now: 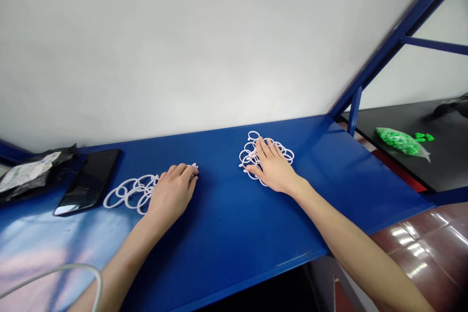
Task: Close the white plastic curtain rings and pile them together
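Two heaps of white plastic rings lie on a blue metal shelf [226, 214]. My left hand [171, 192] rests palm down at the right end of the left heap of rings [126, 192], with its fingers curled over a ring or two. My right hand [272, 165] lies flat with fingers spread on top of the right heap of rings [252, 148], covering most of it.
A black phone [89, 180] lies left of the left heap, and a black packet with a white label [29, 173] lies further left. A white cable [84, 273] curves at the lower left. A bag of green pieces [400, 140] sits on a black table at the right.
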`<state>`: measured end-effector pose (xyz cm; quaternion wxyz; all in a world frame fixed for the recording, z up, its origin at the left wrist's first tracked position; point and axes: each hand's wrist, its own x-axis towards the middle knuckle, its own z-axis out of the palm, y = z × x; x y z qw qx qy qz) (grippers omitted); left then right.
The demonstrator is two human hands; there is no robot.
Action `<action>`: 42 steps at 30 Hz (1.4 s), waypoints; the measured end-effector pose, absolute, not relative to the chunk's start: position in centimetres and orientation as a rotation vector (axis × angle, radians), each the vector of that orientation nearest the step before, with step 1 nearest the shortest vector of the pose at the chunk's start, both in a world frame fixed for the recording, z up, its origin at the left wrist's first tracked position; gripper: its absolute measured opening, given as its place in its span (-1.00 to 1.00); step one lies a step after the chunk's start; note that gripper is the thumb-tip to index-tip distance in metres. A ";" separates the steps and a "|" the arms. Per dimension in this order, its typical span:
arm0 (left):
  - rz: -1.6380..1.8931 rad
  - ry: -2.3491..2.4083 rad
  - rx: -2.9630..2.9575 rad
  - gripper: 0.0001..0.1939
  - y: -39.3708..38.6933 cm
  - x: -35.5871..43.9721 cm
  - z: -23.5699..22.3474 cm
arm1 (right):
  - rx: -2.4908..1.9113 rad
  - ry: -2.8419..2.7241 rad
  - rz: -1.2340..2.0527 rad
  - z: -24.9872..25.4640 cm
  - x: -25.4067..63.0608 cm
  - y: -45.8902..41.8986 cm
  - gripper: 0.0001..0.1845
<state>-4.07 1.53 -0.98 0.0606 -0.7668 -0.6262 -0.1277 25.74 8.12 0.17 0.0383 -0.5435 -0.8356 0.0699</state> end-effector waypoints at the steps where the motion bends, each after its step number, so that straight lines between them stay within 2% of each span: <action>1: -0.382 -1.896 -2.316 -0.73 1.5 -4.1 -1.0 | -1.644 -2.581 0.222 0.2 25.7 8.0 0.01; 5: -0.358 -1.909 -2.305 -0.76 1.6 -3.9 -0.8 | -1.671 -2.573 0.179 0.2 25.9 7.9 -0.04; 14: -0.509 -1.981 -2.367 -0.79 1.9 -4.4 -1.2 | -1.717 -2.512 0.080 0.2 26.1 8.0 0.04; 20: -1.083 -2.236 -2.475 -0.85 1.2 -3.0 -0.1 | -1.347 -2.442 0.093 1.6 24.3 5.8 -0.22; 27: -1.827 -2.404 -2.764 -0.83 -1.2 -0.3 2.2 | -0.798 -2.373 0.528 1.4 21.8 2.5 -0.58; 32: -1.939 -2.390 -2.802 -0.82 -2.1 1.0 2.1 | -0.788 -2.221 0.747 1.1 21.3 2.0 -0.87; 42: -1.943 -2.167 -2.725 -0.90 -2.3 1.4 1.0 | -0.770 -2.254 0.777 0.6 21.6 2.0 -0.83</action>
